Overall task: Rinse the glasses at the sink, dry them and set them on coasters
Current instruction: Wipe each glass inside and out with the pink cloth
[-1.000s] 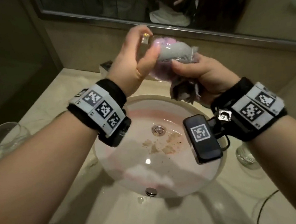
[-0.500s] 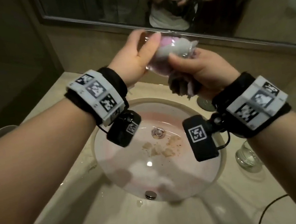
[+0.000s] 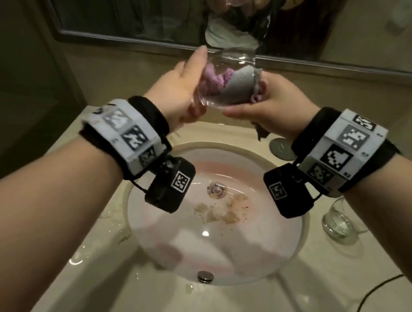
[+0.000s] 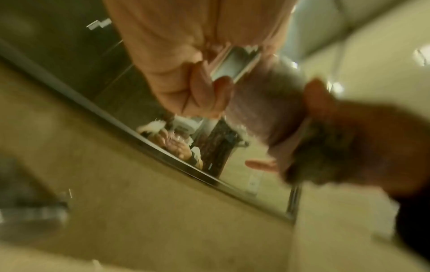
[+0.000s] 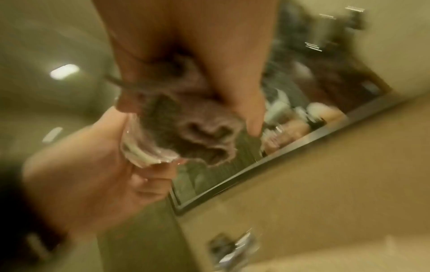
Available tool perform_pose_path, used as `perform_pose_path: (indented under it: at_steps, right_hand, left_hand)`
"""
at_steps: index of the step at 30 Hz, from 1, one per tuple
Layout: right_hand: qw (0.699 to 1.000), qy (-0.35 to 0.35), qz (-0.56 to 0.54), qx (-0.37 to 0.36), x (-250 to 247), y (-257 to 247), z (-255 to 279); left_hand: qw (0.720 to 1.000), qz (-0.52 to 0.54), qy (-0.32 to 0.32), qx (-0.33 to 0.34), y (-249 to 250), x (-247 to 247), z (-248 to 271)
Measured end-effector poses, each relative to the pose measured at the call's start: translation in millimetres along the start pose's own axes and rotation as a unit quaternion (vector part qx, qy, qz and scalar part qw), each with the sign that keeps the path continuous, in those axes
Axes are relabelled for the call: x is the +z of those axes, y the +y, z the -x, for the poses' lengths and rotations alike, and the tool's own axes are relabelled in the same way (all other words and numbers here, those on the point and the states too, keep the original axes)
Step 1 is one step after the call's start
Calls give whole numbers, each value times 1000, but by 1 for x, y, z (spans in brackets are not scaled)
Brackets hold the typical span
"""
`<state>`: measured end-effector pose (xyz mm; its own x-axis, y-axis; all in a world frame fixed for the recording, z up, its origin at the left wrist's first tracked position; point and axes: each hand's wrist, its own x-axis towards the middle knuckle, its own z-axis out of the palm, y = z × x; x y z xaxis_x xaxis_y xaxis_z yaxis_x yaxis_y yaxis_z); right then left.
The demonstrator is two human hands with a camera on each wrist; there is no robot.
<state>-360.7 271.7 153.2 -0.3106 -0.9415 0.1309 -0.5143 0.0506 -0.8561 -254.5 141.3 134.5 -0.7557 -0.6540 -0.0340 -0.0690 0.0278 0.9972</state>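
Head view looking down over the sink (image 3: 298,225), both wrist views close, tilted, sharing the mirror (image 4: 111,77).

The worktop (image 3: 89,270) is pale, glossy stone with a round basin (image 3: 300,243) sunk into it. To the right of the basin a clear glass (image 3: 339,224) stands on the stone. Farther back on that side, just beside the basin's rim, lies a round grey disc (image 3: 281,147). A thin black cable (image 3: 374,290) trails over the near right corner.

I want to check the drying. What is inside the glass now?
A pink and grey cloth fills the glass. The right hand holds its tail outside. The glass bottom is hidden.
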Motion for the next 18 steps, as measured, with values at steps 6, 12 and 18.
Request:
perform_pose_path:
  at_steps: [6,12,18]
  right_hand:
    - [960,5,-272,68,-3,15,-7]
    - [997,40,63,-23,-13,10,-10]
    - [998,20,-53,25,-9,8,-11]
  left_hand:
    - [913,-319,-7,256,3,-9,-2]
    - [1000,3,-16,-19,8,6,1]
    - [999,-3,33,-6,7,14,-4]
